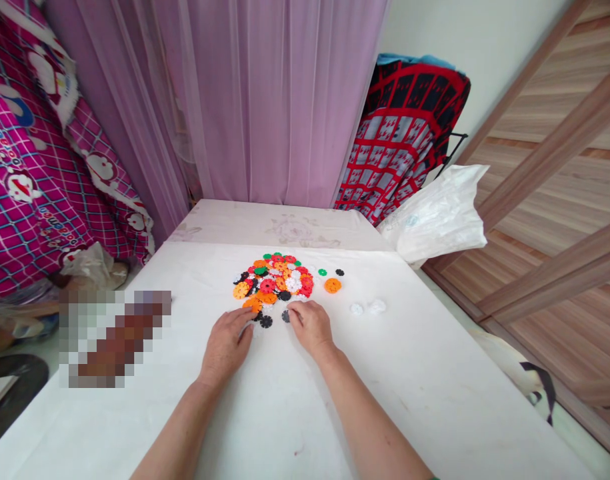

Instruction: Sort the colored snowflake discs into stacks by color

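Note:
A pile of notched plastic snowflake discs in orange, red, white, black and green lies on the white tabletop. My left hand rests at the pile's near left edge. Its fingers reach toward an orange disc, with the thumb held apart from them. My right hand is curled at the near right edge, thumb and fingers closed by a black disc that is partly hidden by the fingertips. Another black disc lies flat between my two hands.
Right of the pile are a small orange stack, a green disc, a black disc and some white discs. A white plastic bag hangs at the table's right far corner. A blurred patch covers the left side.

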A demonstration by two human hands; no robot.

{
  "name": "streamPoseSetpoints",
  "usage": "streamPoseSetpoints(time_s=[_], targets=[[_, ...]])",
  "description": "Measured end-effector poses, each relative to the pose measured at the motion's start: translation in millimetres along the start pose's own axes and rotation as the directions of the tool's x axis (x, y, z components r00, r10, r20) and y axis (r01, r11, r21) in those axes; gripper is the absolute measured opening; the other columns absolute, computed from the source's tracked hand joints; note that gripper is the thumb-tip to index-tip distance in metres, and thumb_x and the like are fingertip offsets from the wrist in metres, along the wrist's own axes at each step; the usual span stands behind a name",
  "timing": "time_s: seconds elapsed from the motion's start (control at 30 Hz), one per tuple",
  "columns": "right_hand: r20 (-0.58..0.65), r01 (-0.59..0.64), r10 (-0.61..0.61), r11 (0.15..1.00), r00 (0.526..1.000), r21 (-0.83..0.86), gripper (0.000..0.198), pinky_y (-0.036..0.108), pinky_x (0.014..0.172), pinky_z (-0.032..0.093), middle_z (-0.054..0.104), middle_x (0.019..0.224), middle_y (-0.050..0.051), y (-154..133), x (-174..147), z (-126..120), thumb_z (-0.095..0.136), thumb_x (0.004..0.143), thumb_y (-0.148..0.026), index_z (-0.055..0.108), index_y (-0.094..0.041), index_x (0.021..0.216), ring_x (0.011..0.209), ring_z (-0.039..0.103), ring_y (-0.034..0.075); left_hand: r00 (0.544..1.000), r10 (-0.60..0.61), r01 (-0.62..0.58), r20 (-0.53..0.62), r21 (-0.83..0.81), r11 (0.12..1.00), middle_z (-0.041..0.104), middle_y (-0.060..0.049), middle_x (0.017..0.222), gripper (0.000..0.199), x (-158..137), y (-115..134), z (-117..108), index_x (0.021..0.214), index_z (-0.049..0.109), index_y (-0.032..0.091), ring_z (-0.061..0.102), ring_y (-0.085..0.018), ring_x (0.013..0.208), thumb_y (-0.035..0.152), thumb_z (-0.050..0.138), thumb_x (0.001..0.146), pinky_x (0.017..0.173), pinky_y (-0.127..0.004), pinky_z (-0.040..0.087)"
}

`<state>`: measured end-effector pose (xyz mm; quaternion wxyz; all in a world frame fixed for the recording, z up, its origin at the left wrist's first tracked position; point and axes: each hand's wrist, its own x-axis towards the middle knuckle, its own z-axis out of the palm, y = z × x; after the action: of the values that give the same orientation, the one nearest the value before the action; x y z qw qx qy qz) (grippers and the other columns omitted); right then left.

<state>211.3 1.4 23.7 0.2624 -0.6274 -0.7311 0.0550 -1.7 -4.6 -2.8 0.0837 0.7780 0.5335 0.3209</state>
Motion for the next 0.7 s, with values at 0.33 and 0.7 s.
streamPoseSetpoints(time_s=[0.33, 0.7], targets=[[0.051, 0.114, -0.112, 0.992, 0.992, -0.044, 0.011, 0.03, 0.081, 0.038, 0.07, 0.09, 0.001, -2.6, -5.5, -7.0, 0.06, 0.084, -0.026, 0.07, -0.025, 0.088, 0.088, 0.055, 0.019, 1.0, -0.009, 0.008, -0.013, -0.004, 1.0, 0.07, -0.007, 0.115, 0.032, 0.0, 0.6, 0.6, 0.109, 0.069, 0.025, 0.063, -0.025, 0.107, 0.028, 0.045, 0.088, 0.099, -0.051, 0.048], [0.133, 0.038, -0.019, 0.99, 0.991, -0.138, 0.023, 0.034, 0.08, 0.039, 0.071, 0.092, 0.004, -16.6, -5.3, -3.4, 0.063, 0.077, -0.023, 0.065, -0.023, 0.099, 0.09, 0.058, 0.022, 1.0, -0.01, 0.01, -0.018, -0.003, 1.0, 0.07, -0.007, 0.115, 0.032, 0.3, 2.9, -1.5, 0.108, 0.069, 0.024, 0.064, -0.025, 0.106, 0.028, 0.045, 0.087, 0.097, -0.051, 0.049]])
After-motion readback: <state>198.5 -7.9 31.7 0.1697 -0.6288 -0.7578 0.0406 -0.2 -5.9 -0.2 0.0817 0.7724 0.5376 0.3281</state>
